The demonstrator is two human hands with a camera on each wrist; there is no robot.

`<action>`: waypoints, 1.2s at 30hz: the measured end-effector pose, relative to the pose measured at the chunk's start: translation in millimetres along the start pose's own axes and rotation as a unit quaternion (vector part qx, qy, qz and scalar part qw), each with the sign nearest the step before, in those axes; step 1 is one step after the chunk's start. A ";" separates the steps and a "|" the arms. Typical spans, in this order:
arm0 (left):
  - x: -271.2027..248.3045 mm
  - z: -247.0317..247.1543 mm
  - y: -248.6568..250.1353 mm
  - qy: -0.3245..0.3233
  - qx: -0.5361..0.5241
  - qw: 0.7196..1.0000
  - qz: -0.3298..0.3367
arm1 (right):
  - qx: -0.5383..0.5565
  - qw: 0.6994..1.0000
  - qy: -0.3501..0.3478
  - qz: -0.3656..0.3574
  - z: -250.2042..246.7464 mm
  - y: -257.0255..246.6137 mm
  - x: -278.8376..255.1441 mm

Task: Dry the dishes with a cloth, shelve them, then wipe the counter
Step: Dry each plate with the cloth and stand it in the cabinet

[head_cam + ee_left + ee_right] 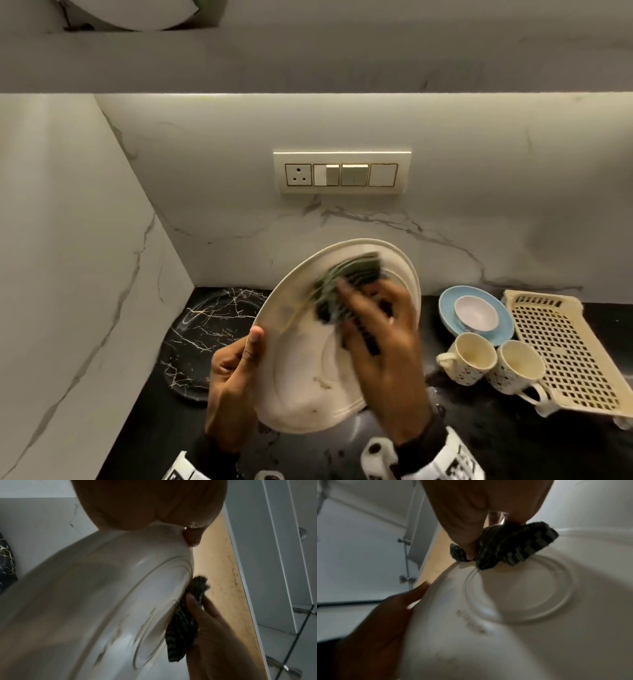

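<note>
drying | left hand grips white plate rim | right hand clamps striped cloth, seemingly on its underside | sweep foot-ring, rotate plate

Home kitchen for sure: marble backsplash, switch panel at 12 o'clock, mugs and drying rack at 3.

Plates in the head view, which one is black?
The marble-veined plate lying flat on the counter, left of the hands. The white plate is held up in the left hand; the blue plate carries a small bowl.
</note>
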State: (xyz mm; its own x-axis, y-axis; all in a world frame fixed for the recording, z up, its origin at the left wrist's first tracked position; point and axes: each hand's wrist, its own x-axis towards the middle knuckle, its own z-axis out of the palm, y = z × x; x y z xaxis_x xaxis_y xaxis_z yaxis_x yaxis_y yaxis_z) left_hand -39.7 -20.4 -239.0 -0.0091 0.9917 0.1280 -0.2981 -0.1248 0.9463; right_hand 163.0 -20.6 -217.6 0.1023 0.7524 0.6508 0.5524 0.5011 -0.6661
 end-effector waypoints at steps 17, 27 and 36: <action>15.6 10.6 5.9 -0.005 -0.097 0.995 0.024 | -0.062 0.988 -0.069 -0.125 17.4 -3.7 -43.4; 23.2 6.8 24.8 0.032 -0.084 0.996 0.028 | -0.002 0.991 0.089 0.097 -14.2 56.9 -19.5; 32.5 10.3 30.2 0.124 -0.077 0.989 0.008 | -0.099 0.957 -0.146 -0.231 26.3 18.8 -70.7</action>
State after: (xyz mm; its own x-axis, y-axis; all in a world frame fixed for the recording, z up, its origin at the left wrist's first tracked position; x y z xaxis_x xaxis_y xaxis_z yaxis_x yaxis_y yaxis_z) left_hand -39.2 7.8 -203.2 -0.2436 0.9687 0.0473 -0.4370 -0.1532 0.8863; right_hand 144.4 -53.1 -285.7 -0.4099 0.5722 0.7103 0.6324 0.7395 -0.2308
